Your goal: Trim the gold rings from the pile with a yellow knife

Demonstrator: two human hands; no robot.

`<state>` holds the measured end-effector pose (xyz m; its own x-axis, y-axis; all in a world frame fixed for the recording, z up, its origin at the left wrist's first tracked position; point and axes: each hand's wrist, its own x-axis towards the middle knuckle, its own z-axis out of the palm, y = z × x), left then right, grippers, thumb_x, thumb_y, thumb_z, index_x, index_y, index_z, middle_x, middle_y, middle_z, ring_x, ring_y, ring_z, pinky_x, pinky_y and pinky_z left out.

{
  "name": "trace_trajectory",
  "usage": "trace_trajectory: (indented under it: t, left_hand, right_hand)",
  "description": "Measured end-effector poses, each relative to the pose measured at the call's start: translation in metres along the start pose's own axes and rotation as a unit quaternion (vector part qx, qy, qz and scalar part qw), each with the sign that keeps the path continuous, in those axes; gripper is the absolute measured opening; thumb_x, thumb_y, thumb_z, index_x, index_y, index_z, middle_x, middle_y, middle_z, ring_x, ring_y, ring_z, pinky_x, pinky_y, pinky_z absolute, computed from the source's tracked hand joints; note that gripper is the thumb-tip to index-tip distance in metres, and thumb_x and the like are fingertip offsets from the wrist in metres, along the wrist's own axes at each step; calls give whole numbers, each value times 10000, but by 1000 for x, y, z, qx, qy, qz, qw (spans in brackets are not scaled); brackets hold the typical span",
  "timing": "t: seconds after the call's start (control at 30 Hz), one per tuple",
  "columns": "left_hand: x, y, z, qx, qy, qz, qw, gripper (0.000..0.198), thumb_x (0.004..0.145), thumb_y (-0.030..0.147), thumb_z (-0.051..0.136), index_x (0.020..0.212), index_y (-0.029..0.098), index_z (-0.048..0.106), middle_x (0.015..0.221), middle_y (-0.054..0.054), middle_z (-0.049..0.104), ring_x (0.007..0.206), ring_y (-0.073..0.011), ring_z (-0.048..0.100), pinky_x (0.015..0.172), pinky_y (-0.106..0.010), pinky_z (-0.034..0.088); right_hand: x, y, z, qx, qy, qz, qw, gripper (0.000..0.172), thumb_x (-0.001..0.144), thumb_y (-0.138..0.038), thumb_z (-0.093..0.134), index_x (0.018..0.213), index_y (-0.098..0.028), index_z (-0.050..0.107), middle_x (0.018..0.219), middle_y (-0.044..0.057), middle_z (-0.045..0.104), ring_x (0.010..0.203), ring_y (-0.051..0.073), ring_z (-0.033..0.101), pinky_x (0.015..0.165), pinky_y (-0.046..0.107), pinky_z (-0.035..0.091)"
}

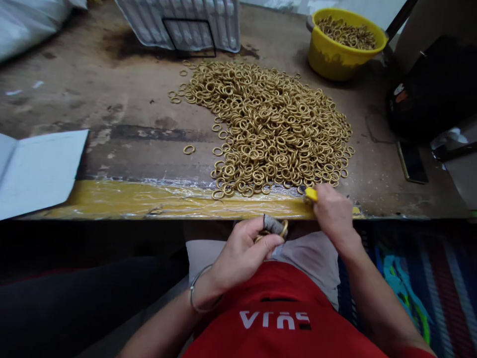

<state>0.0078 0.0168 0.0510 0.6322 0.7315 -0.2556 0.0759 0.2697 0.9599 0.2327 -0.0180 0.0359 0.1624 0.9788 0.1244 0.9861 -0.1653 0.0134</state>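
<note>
My left hand (pixel 242 253) is closed over my lap, just off the table's front edge, with a few gold-coloured rings (pixel 284 228) between thumb and fingers. A grey wrap (pixel 273 224) covers one of its fingers. At the table's edge, my right hand (pixel 333 214) is closed on a small yellow-handled tool (pixel 310 194); its working end is too small and blurred to make out. Right beyond that hand spreads a large heap of gold-coloured rings (pixel 276 124), with several loose ones along its left side.
A yellow tub (pixel 331 59) full of rings stands at the back right, near a dark phone (pixel 413 161). A whitish ribbed container (pixel 186 22) stands behind the heap. An open paper booklet (pixel 44 169) overhangs the front left. Yellow, film-covered edging (pixel 179 201) runs along the table front.
</note>
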Motion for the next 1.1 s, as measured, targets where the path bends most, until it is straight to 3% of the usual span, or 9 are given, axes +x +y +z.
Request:
trace_trajectory:
  t: [0.13, 0.23, 0.4, 0.47, 0.63, 0.73, 0.83, 0.97, 1.1]
  left_hand:
    - [3, -12, 1, -111, -25, -44, 993, 294, 874, 378, 667, 709, 173, 534, 541, 48, 483, 460, -59, 387, 423, -176, 295]
    - [15, -26, 3, -210, -16, -81, 974, 337, 849, 457, 692, 751, 161, 565, 597, 28, 515, 473, -60, 401, 400, -166, 266]
    - [24, -32, -1, -306, -18, -74, 949, 294, 762, 375, 778, 875, 147, 630, 752, -28, 643, 489, -71, 498, 379, -165, 304]
    - [24, -30, -3, -335, -20, -66, 940, 324, 744, 365, 779, 947, 155, 638, 805, -48, 679, 520, -106, 567, 364, -175, 333]
    - [28, -27, -2, -323, -28, -74, 943, 339, 809, 435, 754, 923, 123, 690, 827, -81, 720, 482, -77, 550, 327, -152, 286]
    - [28, -27, 1, -326, -58, -78, 940, 331, 771, 418, 812, 878, 120, 712, 773, -57, 717, 419, -39, 480, 324, -140, 230]
    - [26, -26, 2, -321, -61, -77, 942, 341, 739, 414, 843, 852, 115, 724, 788, -71, 728, 440, -40, 486, 344, -138, 253]
    - [22, -25, 3, -270, -20, -72, 960, 352, 729, 426, 844, 815, 105, 727, 621, -32, 664, 417, -49, 463, 352, -149, 289]
    - [20, -24, 5, -204, 42, -69, 976, 349, 736, 440, 824, 781, 117, 700, 516, 13, 592, 404, -60, 474, 368, -157, 332]
  right_hand:
    - [8, 10, 8, 63, 30, -5, 998, 153, 883, -108, 548, 973, -175, 652, 954, 92, 680, 815, 218, 602, 666, 296, 357]
    - [12, 0, 18, 54, 0, -4, 999, 95, 917, -176, 560, 906, -174, 654, 912, 88, 672, 731, 198, 577, 628, 298, 333]
    - [18, -7, 16, 170, -22, 5, 985, 117, 912, -175, 545, 854, -171, 646, 860, 79, 666, 712, 180, 572, 641, 290, 358]
    - [15, -7, 6, 324, -26, -6, 946, 161, 931, -250, 555, 805, -185, 631, 777, 36, 638, 695, 162, 566, 652, 276, 391]
    - [1, -16, -7, 602, -132, 11, 787, 256, 952, -424, 586, 841, -199, 637, 628, -47, 515, 545, 102, 452, 550, 244, 377]
    - [-4, -23, -2, 639, -150, 4, 755, 288, 960, -470, 583, 879, -198, 636, 630, -51, 506, 542, 97, 445, 543, 238, 377]
    - [-4, -26, -1, 616, -119, -31, 778, 261, 984, -428, 553, 887, -202, 639, 715, -23, 576, 624, 113, 524, 612, 248, 428]
    - [-8, -27, -9, 492, -42, -93, 864, 139, 984, -267, 529, 969, -209, 654, 893, 39, 678, 810, 162, 624, 745, 280, 478]
    - [-18, -28, -10, 326, -11, -135, 936, 202, 910, -113, 492, 1015, -189, 647, 905, 65, 685, 822, 189, 641, 736, 288, 474]
